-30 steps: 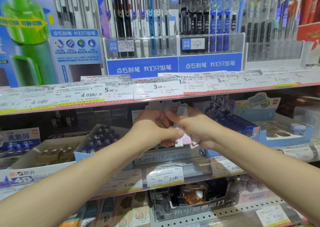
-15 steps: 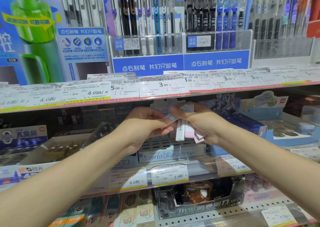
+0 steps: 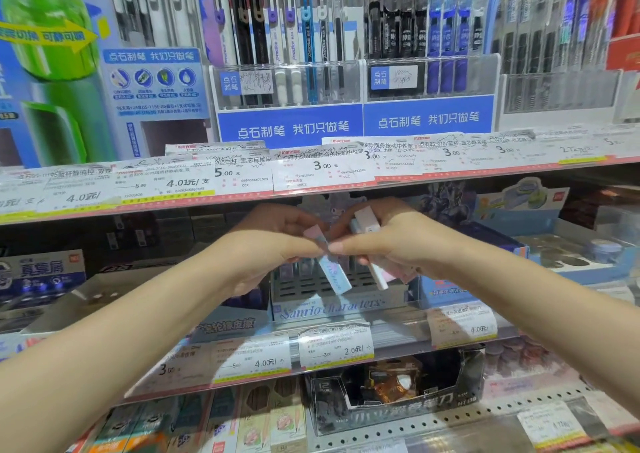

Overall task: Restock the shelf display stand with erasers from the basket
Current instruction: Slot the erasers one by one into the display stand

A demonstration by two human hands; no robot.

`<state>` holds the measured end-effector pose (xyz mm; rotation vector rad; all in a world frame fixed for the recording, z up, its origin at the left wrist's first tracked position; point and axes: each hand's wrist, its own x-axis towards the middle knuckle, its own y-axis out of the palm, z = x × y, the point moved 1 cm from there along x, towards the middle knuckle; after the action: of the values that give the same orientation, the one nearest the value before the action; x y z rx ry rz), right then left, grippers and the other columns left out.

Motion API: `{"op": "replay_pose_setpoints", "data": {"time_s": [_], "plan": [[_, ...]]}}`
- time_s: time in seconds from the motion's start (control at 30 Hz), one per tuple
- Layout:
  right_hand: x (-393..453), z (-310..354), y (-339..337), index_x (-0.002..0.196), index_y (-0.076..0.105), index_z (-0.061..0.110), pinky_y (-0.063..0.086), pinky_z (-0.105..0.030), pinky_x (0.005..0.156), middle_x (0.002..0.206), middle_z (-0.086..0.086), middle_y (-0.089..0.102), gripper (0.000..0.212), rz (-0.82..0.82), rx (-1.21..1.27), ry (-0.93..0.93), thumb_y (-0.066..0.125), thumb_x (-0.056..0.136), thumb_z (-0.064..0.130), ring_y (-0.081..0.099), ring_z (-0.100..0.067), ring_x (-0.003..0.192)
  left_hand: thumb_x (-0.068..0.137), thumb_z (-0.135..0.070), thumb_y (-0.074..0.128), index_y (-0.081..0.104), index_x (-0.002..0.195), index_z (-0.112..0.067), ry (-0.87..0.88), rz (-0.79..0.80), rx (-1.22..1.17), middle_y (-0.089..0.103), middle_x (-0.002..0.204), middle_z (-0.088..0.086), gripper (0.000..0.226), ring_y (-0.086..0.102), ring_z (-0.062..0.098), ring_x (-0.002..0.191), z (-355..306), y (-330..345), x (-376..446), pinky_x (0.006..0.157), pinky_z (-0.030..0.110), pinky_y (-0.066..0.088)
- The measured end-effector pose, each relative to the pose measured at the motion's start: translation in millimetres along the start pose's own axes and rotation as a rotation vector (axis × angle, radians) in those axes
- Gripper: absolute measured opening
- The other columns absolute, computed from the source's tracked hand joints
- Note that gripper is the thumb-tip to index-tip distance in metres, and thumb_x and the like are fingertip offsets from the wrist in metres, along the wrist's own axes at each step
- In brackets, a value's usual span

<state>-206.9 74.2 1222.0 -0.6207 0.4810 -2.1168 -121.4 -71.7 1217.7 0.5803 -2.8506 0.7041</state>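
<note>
While both hands met in front of the middle shelf, I noted the left hand (image 3: pixel 273 244) pinching the upper end of a pale blue eraser (image 3: pixel 332 269) between thumb and curled fingers, the eraser tilted with its lower end over the slotted display stand (image 3: pixel 311 290). The right hand (image 3: pixel 391 244) was curled round a bundle of erasers (image 3: pixel 372 244), white and pink, its fingertips touching the blue eraser. I could not tell whether the eraser's lower end touched the stand. Behind the hands the stand bore a "Sanrio characters" label (image 3: pixel 332 309), with price tags (image 3: pixel 334 347) just below it.
</note>
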Motion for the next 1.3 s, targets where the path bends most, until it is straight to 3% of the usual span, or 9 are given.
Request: {"op": "replay_pose_setpoints", "data": {"time_s": [0.1, 0.2, 0.33, 0.53, 0.73, 0.87, 1.1, 1.2, 1.3], "plan": [[8.1, -3.5, -2.7, 0.049, 0.071, 0.027, 0.033, -0.018, 0.043, 0.041, 0.002, 0.052, 0.028, -0.09, -0.066, 0.092, 0.071, 0.075, 0.036, 0.039, -0.007, 0.037, 0.067, 0.004, 0.077, 0.061, 0.074, -0.006, 0.026, -0.023, 0.08, 0.062, 0.07, 0.019, 0.02, 0.053, 0.022, 0.065, -0.8, 2.4, -0.4, 0.067, 0.035, 0.039], [9.9, 0.7, -0.2, 0.077, 0.074, 0.015, 0.033, -0.025, 0.047, 0.054, -0.003, 0.048, 0.041, -0.015, -0.143, 0.093, 0.071, 0.061, 0.053, 0.039, -0.014, 0.049, 0.062, -0.008, 0.083, 0.062, 0.069, -0.008, 0.057, -0.051, 0.177, 0.065, 0.063, 0.012, 0.022, 0.053, 0.018, 0.055, -2.6, 3.3, 0.3, 0.06, 0.029, 0.039], [10.1, 6.1, -8.1, 0.055, 0.066, 0.028, 0.037, -0.019, 0.047, 0.039, 0.008, 0.05, 0.025, 0.0, -0.165, -0.004, 0.069, 0.08, 0.031, 0.044, -0.006, 0.041, 0.06, -0.011, 0.084, 0.061, 0.071, -0.012, 0.128, -0.135, 0.176, 0.068, 0.061, 0.004, 0.025, 0.058, 0.012, 0.051, -1.4, 7.0, 2.6, 0.054, 0.024, 0.048], [19.7, -9.9, -27.7, 0.08, 0.059, 0.019, 0.037, -0.01, 0.046, 0.053, 0.007, 0.055, 0.009, -0.122, -0.425, 0.004, 0.06, 0.087, 0.025, 0.046, 0.001, 0.04, 0.075, -0.023, 0.074, 0.062, 0.072, -0.02, 0.297, -0.083, 0.563, 0.062, 0.066, -0.01, 0.012, 0.055, -0.001, 0.061, 23.3, 16.9, -6.6, 0.058, 0.009, 0.041], [24.7, -25.1, -35.6, 0.086, 0.056, 0.015, 0.035, -0.009, 0.042, 0.06, 0.003, 0.056, 0.009, -0.25, -0.542, 0.02, 0.058, 0.089, 0.023, 0.051, 0.002, 0.042, 0.083, -0.009, 0.056, 0.063, 0.067, -0.01, 0.561, 0.041, 0.966, 0.062, 0.063, 0.0, 0.017, 0.053, 0.017, 0.059, 45.9, 14.5, -10.7, 0.059, 0.03, 0.045], [34.8, -33.8, -36.8, 0.089, 0.059, 0.013, 0.04, -0.023, 0.068, 0.068, 0.0, 0.061, 0.007, -0.238, -0.548, 0.034, 0.059, 0.088, 0.02, 0.054, -0.008, 0.055, 0.087, -0.038, 0.032, 0.064, 0.093, -0.017, 0.606, 0.173, 1.058, 0.063, 0.086, -0.003, 0.039, 0.058, 0.017, 0.081, 50.9, 18.2, -17.9, 0.069, 0.034, 0.049], [41.3, -42.9, -36.2, 0.086, 0.059, 0.015, 0.038, -0.025, 0.073, 0.057, 0.006, 0.057, 0.01, -0.249, -0.548, 0.056, 0.06, 0.087, 0.025, 0.054, -0.003, 0.055, 0.088, -0.046, 0.039, 0.053, 0.13, -0.022, 0.505, 0.226, 1.043, 0.063, 0.125, 0.0, 0.051, 0.057, 0.02, 0.113, 50.0, 19.1, -20.6, 0.093, 0.036, 0.046], [42.5, -45.6, -36.6, 0.088, 0.06, 0.013, 0.04, -0.022, 0.068, 0.057, 0.007, 0.057, 0.011, -0.263, -0.529, 0.056, 0.061, 0.087, 0.024, 0.05, 0.003, 0.053, 0.081, -0.053, 0.029, 0.056, 0.128, -0.021, 0.485, 0.244, 1.04, 0.062, 0.128, -0.002, 0.063, 0.058, 0.018, 0.115, 48.5, 18.6, -19.2, 0.094, 0.035, 0.047], [42.4, -47.2, -36.2, 0.087, 0.061, 0.012, 0.037, -0.005, 0.044, 0.059, 0.013, 0.053, 0.011, -0.292, -0.455, 0.062, 0.063, 0.086, 0.022, 0.05, 0.008, 0.035, 0.077, -0.058, 0.025, 0.059, 0.124, -0.022, 0.489, 0.254, 1.032, 0.065, 0.123, -0.002, 0.069, 0.06, 0.017, 0.111, 49.3, 18.0, -16.9, 0.092, 0.035, 0.048]]}}
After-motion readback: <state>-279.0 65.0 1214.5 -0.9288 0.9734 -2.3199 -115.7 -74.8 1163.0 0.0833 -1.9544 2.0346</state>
